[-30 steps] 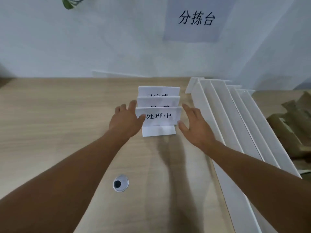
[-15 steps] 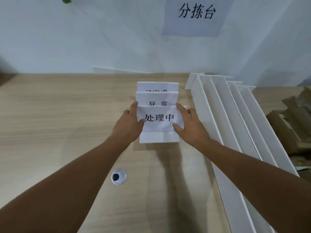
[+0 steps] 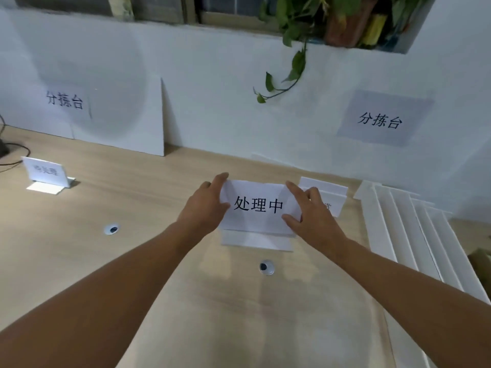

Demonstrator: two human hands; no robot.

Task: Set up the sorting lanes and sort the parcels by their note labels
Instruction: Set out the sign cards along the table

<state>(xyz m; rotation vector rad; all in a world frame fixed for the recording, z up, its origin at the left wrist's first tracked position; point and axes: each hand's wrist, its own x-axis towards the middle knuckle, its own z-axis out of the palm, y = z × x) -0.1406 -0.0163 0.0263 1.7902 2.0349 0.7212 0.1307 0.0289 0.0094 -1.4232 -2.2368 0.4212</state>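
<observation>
A white folded sign card reading 处理中 point(image 3: 256, 208) is held upright just above the wooden table point(image 3: 132, 261). My left hand point(image 3: 203, 208) grips its left edge and my right hand point(image 3: 312, 216) grips its right edge. Behind my right hand stand two more white sign cards point(image 3: 329, 192), partly hidden. Another sign card point(image 3: 46, 172) stands alone at the far left of the table. A stack of long white divider strips point(image 3: 414, 235) lies along the right side.
Two round cable grommets point(image 3: 266, 267) point(image 3: 113, 229) sit in the tabletop. A white board point(image 3: 119, 115) leans on the back wall. Paper signs reading 分拣台 point(image 3: 380, 120) hang on the wall. A brown cardboard item point(image 3: 482, 264) shows at the right edge.
Both hands closed on the front sign card and carried it left, away from the other two cards. The view turned left, showing a fourth card at the far left.
</observation>
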